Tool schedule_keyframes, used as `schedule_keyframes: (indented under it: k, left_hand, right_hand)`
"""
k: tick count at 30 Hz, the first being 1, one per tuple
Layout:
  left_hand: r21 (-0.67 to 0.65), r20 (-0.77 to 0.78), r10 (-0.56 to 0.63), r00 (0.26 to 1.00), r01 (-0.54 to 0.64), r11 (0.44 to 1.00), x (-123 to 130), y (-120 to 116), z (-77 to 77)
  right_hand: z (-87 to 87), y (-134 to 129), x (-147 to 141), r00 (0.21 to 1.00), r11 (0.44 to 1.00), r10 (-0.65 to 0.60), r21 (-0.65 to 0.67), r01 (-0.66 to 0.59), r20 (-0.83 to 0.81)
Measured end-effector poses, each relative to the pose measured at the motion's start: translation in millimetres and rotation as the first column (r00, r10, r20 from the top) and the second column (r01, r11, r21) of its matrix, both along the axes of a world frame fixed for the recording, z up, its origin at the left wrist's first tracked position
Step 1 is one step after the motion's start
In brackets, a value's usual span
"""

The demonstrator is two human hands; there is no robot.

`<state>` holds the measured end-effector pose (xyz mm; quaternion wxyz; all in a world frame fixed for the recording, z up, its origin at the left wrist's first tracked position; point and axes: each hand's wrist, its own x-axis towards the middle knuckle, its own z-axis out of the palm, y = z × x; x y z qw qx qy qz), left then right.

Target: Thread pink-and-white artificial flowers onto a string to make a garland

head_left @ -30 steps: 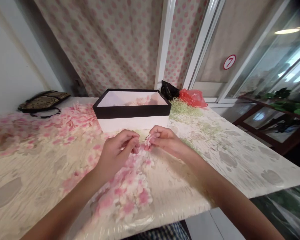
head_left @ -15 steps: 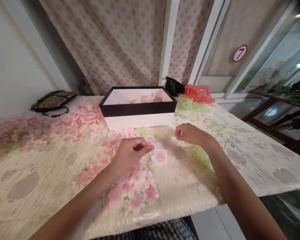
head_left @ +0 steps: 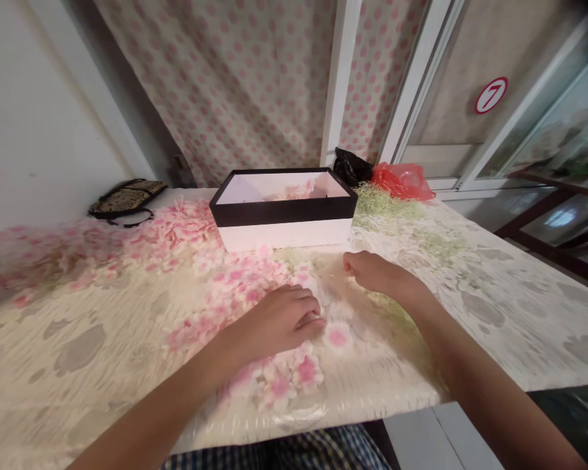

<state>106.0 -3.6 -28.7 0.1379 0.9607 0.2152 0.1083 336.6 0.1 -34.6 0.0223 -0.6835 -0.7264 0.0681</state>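
Over the near part of the cloth-covered table (head_left: 494,346), my left hand (head_left: 284,320) is placed low among loose artificial blossoms (head_left: 235,277), its fingers bent and the thumb close to them. Whether it pinches something, I cannot tell. My right hand (head_left: 372,271) is farther to the right, near the open box (head_left: 284,235), with fingers curled inward; if a blossom is hidden inside, I also cannot tell.

I judge that the step in hand is handling these blossoms one by one. Any move among them calls for light fingertips, since the thin petals look easy to bend.

One single blossom (head_left: 338,336) lies just beside my left thumb, pale at the edge and strong pink in the centre. The others, pink and white, overlap in an uneven band from the box toward the near edge. More pink ones spread at far left, and some show inside the box, which stands upright, white with a black rim. Green shredded strips (head_left: 389,205) lie to its right.
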Motion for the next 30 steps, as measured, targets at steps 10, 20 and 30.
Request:
schedule_keyframes:
  k: [10, 20, 30]
  left_hand:
    - [0.133, 0.051, 0.215, 0.975, -0.220, 0.966, -10.1, 20.0, 9.9]
    - [0.129, 0.048, 0.124, 0.991, -0.129, 0.983, -11.6, 26.9, -3.0]
    - [-0.470, 0.399, 0.463, 0.791, -0.257, 0.845, -5.6, 25.9, 4.8]
  right_hand:
    - [-2.7, 4.4, 6.3, 0.998, 0.986, 0.045, 0.165, -0.036, -0.049]
    - [13.7, -0.5, -11.4, 1.000, 0.969, -0.020, 0.248, 0.021, -0.005]
    - [0.8, -3.7, -32.8, 0.689, 0.906, 0.332, 0.421, -0.043, -0.644]
